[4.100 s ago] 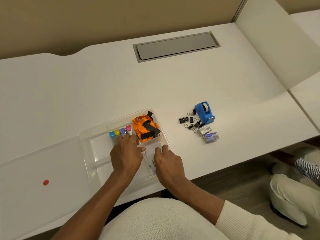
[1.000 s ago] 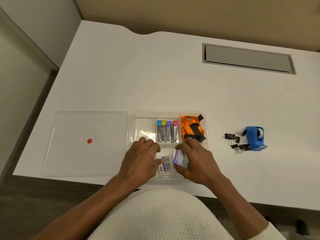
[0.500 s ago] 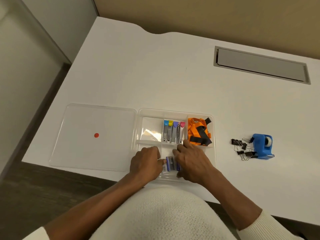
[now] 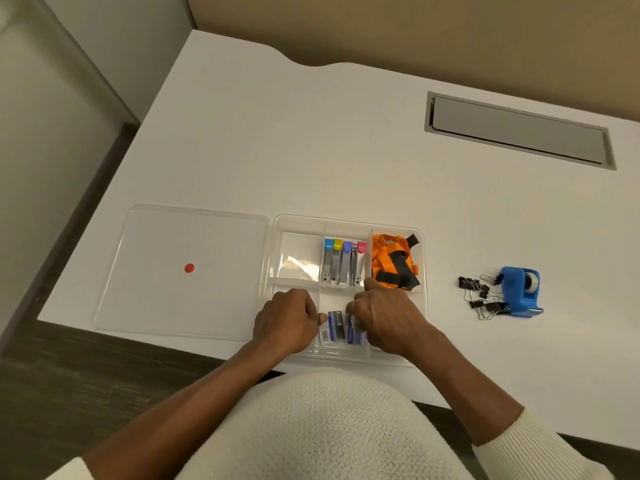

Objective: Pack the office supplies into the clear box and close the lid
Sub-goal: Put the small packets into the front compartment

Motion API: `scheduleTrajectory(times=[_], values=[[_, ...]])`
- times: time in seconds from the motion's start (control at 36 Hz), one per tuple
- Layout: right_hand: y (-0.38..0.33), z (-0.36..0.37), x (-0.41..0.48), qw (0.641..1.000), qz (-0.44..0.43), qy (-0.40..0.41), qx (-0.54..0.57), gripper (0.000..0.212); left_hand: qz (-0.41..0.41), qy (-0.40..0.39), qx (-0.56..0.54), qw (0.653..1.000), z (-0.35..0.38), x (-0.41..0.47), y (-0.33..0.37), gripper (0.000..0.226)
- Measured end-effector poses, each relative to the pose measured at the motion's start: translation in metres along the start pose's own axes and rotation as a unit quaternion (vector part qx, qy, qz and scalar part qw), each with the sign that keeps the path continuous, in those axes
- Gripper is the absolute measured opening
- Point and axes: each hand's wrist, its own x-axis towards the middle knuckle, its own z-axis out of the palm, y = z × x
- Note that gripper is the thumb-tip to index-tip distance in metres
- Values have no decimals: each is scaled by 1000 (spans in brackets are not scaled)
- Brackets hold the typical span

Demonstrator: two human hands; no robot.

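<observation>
Head view: Two small staple boxes (image 4: 341, 326) are seen in the near middle compartment of the clear box (image 4: 349, 220), at about 6 o'clock from the row of coloured staplers (image 4: 343, 262). They are pinched from both sides: the left hand (image 4: 285, 320) is curled, its fingertips touching the box with the barcode label, and the right hand (image 4: 384, 315) is curled over the purple-and-blue one, fingers closed around its far edge. Whether either box is lifted or only nudged into line cannot be told.

The staple boxes are judged to be light, stiff cardboard, dense for their size; they would best be taken by the long side faces, since the end flaps could open.

The orange and black lanyard (image 4: 394, 263), soft and limp, is bundled in the compartment at 3 o'clock from the staplers. Outside, at 3 o'clock from the clear box and well apart from it, the black binder clips (image 4: 476, 296) lie touching the blue tape dispenser (image 4: 519, 291); the clips are judged springy and prone to tangling, the dispenser rigid and best gripped across its body. The flat lid (image 4: 156, 306), marked with a red dot, lies at 9 o'clock, just beside the box.
</observation>
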Motion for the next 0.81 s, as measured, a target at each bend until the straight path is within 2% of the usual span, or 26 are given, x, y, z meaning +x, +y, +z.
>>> scheduleTrajectory(times=[0.28,0.56,0.69,0.81], values=[[-4,16,4,998,36,-7,45,38,-10,-16,-44,999,0,4,-2,21],[-13,19,6,999,6,25,-22,37,-3,-20,-57,998,1,4,-5,19],[-9,16,11,997,7,73,13,33,4,-8,-58,998,-1,3,-3,20],[-11,19,17,996,-1,70,50,39,4,9,-63,998,1,2,-4,19]])
